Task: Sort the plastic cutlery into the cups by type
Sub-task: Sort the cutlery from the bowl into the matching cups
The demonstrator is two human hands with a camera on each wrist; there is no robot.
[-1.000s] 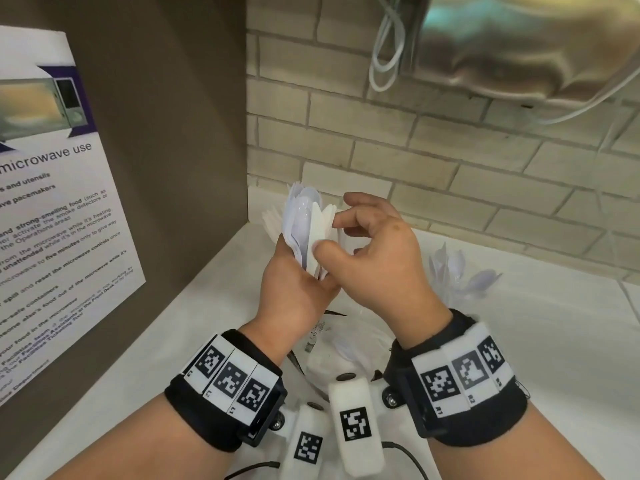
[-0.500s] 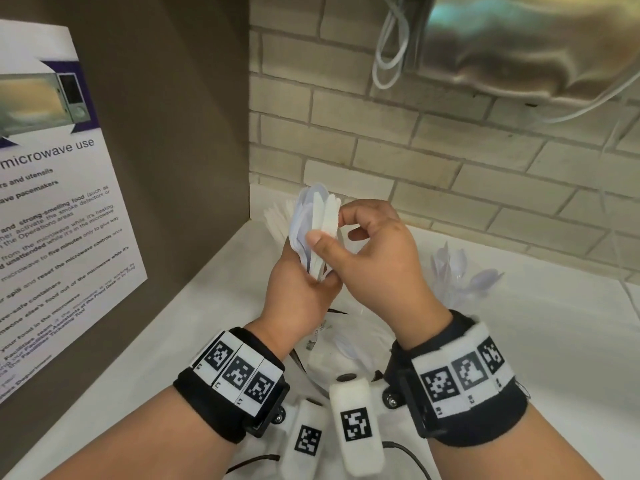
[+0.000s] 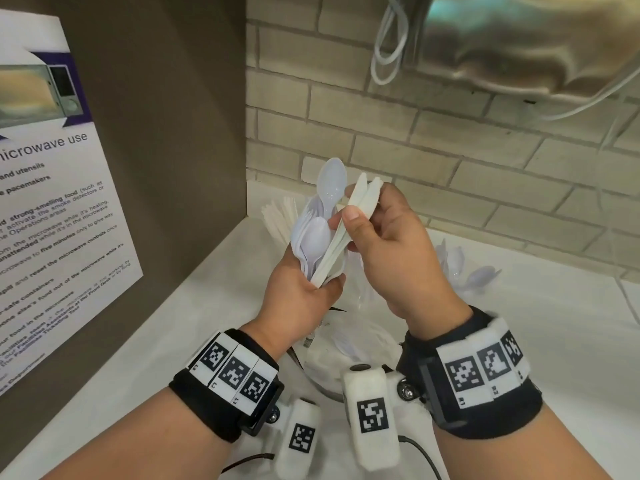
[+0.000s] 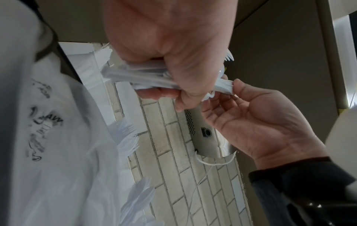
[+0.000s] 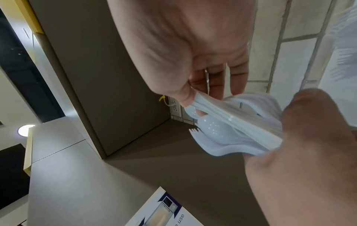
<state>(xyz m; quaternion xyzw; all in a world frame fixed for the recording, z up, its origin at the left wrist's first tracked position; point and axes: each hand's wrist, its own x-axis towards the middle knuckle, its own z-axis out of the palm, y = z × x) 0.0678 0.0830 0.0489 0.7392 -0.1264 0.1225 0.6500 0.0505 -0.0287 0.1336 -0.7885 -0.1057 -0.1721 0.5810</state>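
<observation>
My left hand (image 3: 320,275) grips a mixed bundle of white plastic cutlery (image 3: 313,237) by the handles, held upright above the counter. Spoon bowls (image 3: 332,183) and fork tines stick out at the top. My right hand (image 3: 363,206) pinches a few knives (image 3: 346,237) in that bundle between thumb and fingers, near their blades. In the left wrist view the left hand (image 4: 173,68) is wrapped round the handles (image 4: 135,76). In the right wrist view the right thumb (image 5: 183,94) presses on the knives (image 5: 231,116) beside a spoon (image 5: 216,128). A clear cup (image 3: 322,382) stands under the hands.
A cup of white cutlery (image 3: 277,216) stands in the back corner and another with spoons (image 3: 460,268) stands to the right. A brown cabinet wall with a microwave notice (image 3: 52,220) closes the left side. A brick wall (image 3: 450,161) runs behind the white counter (image 3: 554,341).
The right hand has drawn the knives up and tilted them to the right, away from the spoons. One spoon now stands out above the bundle. The left hand keeps its grip.
</observation>
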